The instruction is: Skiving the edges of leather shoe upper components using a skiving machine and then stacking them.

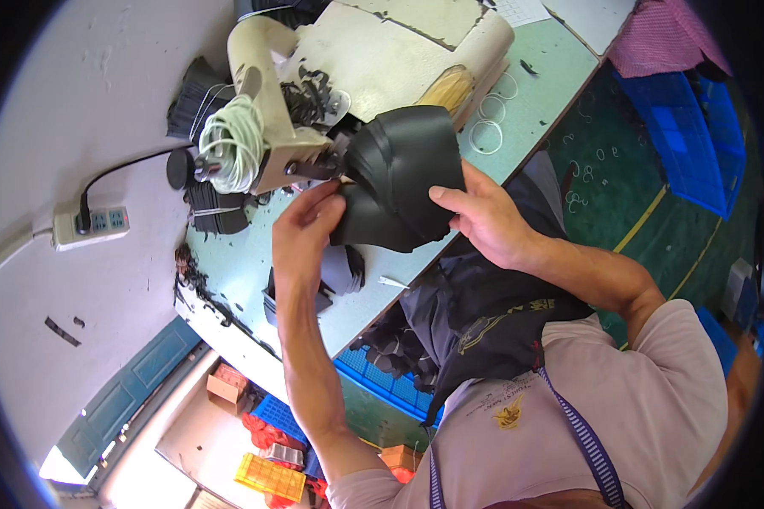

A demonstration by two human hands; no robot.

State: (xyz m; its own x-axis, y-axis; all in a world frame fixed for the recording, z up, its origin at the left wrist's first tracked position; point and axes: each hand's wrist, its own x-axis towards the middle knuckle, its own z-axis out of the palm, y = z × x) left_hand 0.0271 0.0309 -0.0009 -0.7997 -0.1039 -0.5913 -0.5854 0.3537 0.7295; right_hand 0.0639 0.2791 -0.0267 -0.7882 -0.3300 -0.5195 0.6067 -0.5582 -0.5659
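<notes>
Between my two hands is a black, smooth, leather-like piece (416, 161) with layered, folded edges. My left hand (308, 222) pinches its left edge, close to the dark metal head of a cream-coloured machine (267, 153). The right edge lies in my right hand (486, 219), thumb on top and fingers underneath. Part of the piece meets or overlaps the machine head; I cannot tell whether they touch. Below my left hand, more black pieces (341, 270) rest on the pale green tabletop (233, 270).
A coil of pale bands (233, 136) hangs on the machine. Tied bundles of black pieces (216, 210) lie by the wall, near a power strip (93, 225). Black scraps (310, 97) litter the machine. Blue crates (382, 386) stand below the table and at the right.
</notes>
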